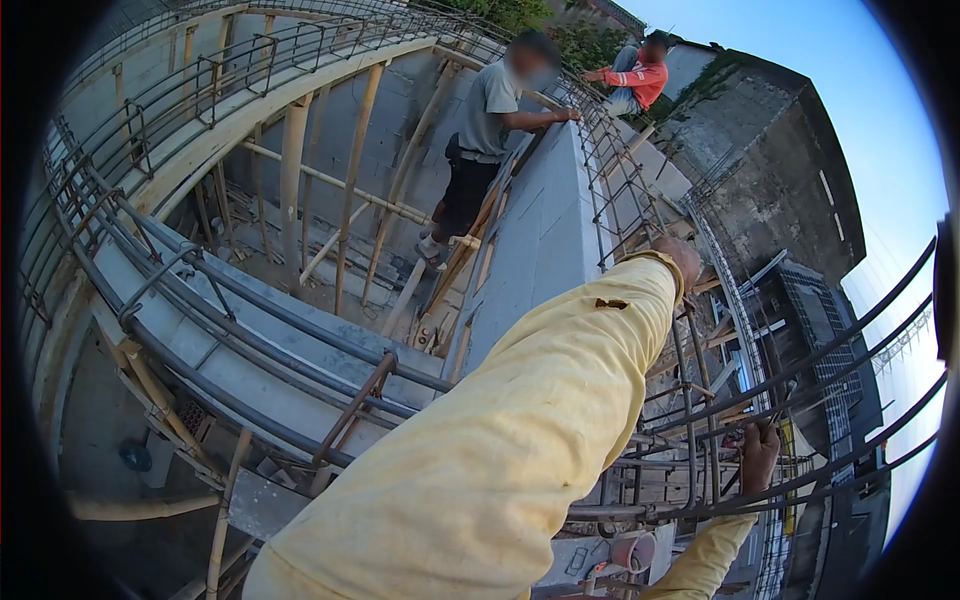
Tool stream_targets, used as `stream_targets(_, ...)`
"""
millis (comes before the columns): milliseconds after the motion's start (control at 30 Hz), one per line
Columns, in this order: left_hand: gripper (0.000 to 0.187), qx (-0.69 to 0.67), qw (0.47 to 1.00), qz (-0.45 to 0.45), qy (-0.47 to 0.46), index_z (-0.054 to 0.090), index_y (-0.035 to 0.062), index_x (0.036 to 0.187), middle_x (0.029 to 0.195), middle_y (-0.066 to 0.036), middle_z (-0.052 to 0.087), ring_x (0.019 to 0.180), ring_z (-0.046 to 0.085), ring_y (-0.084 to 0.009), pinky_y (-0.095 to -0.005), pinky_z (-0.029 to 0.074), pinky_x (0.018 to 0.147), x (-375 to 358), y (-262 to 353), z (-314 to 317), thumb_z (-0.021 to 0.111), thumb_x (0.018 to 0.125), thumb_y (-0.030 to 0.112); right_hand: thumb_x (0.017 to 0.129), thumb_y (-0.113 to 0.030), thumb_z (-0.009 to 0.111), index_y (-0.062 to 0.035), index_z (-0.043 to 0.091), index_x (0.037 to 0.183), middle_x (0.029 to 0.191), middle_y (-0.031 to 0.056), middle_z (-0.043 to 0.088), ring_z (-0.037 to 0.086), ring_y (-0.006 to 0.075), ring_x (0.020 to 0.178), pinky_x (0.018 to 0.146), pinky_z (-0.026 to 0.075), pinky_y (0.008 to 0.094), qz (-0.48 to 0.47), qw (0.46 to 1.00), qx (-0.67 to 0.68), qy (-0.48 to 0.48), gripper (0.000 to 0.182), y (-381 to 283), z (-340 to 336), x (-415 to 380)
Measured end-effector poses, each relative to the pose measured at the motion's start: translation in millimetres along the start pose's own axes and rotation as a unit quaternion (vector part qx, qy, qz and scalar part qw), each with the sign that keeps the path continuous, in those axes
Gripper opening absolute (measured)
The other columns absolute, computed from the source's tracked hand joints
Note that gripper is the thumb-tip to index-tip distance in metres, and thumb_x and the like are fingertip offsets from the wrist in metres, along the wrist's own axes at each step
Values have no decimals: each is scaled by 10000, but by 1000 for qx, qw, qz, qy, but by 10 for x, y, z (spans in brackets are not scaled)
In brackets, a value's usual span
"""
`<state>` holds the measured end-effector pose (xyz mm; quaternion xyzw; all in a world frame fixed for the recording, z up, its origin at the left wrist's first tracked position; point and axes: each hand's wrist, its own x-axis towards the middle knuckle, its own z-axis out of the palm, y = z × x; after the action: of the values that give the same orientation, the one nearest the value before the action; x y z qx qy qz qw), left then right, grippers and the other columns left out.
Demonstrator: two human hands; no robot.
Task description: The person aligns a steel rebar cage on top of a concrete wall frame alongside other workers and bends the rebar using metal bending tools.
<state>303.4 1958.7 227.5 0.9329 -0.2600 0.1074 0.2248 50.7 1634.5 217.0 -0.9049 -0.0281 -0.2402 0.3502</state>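
My left arm in a yellow sleeve crosses the middle of the view. My left hand point(681, 262) is closed at the upper part of a rebar cage point(690, 400); its fingertips are mostly hidden. Lower right, my right hand point(760, 458) has its fingers curled around a rebar point(815, 408) among several long curved bars. Square stirrups join the cage's bars below my left hand. Beside my left forearm runs a grey block wall point(540, 230).
A person in a grey shirt point(490, 110) stands by the block wall, and another in a red top point(645, 80) sits farther back. A curved rebar ring point(290, 310) sweeps along the left. Bamboo props point(357, 180) rise below. A bucket point(632, 552) is at lower right.
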Motion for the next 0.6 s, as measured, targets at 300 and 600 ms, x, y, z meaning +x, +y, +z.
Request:
stream_targets(300,241,-35,999,27,-3,760,101,929,973,-104,724,904,696,-274,-398,554,766,412,-320,361,655,744,214,941,-132,598,-17,621,975,730,-39,529,417,44,607,522,349,228,17,1000,2,-2,123,-109,38,-26)
stream_targets(600,205,-33,998,30,-39,762,100,894,911,-95,728,842,701,-268,-411,562,706,481,-280,297,656,734,170,945,-152,596,-36,628,975,717,-46,534,414,40,582,515,352,217,4,1000,-1,6,124,-68,26,-19)
